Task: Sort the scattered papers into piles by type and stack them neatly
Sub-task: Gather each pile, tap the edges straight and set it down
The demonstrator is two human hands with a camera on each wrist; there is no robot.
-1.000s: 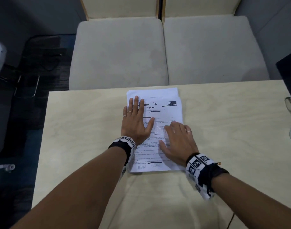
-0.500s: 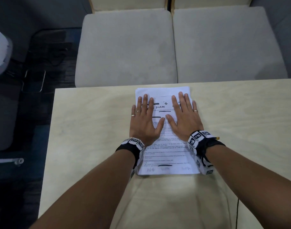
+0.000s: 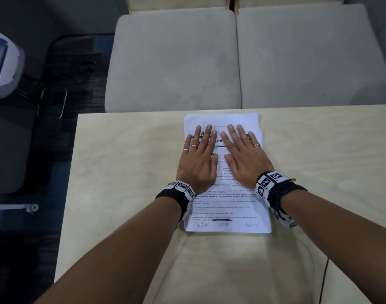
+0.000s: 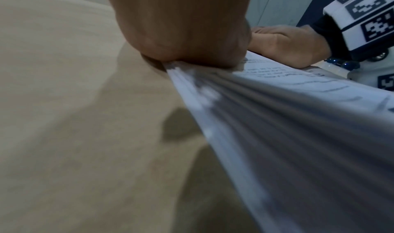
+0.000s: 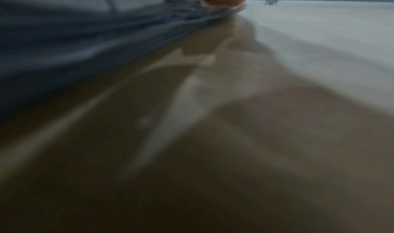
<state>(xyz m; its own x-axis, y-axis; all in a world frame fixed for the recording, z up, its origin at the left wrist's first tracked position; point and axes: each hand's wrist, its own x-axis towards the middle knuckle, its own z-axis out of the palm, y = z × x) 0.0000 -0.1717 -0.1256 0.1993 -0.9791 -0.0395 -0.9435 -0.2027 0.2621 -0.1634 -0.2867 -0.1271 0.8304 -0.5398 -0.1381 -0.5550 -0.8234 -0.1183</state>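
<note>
Two pale upholstered seat cushions (image 3: 174,60) sit side by side just beyond the far edge of the light wood worktop (image 3: 126,172), which fills the lower part of the head view. To the left, on the dark floor, stands a white and blue appliance (image 3: 1,64), only partly in view.

Near the far edge of the worktop, about midway across it, lies one stack of printed papers (image 3: 229,207), long side running away from the person. The top sheet is a form with typed lines, a table and handwritten signatures along its near edge. A sheet underneath sticks out past the far end, and another edge shows slightly along the right side. In the left wrist view the stack's left edge (image 4: 213,102) shows many sheets, blurred with closeness.

The left hand (image 3: 198,159) lies flat on the upper left part of the stack, fingers straight and slightly spread, rings on two of them. The right hand (image 3: 244,156) lies flat beside it on the upper right part, fingers equally straight, one ring showing. The thumbs nearly meet in the middle. Both palms press down on the paper; neither curls round anything. Each wrist wears a black strap with a white block of square black markers (image 3: 268,183).
</note>
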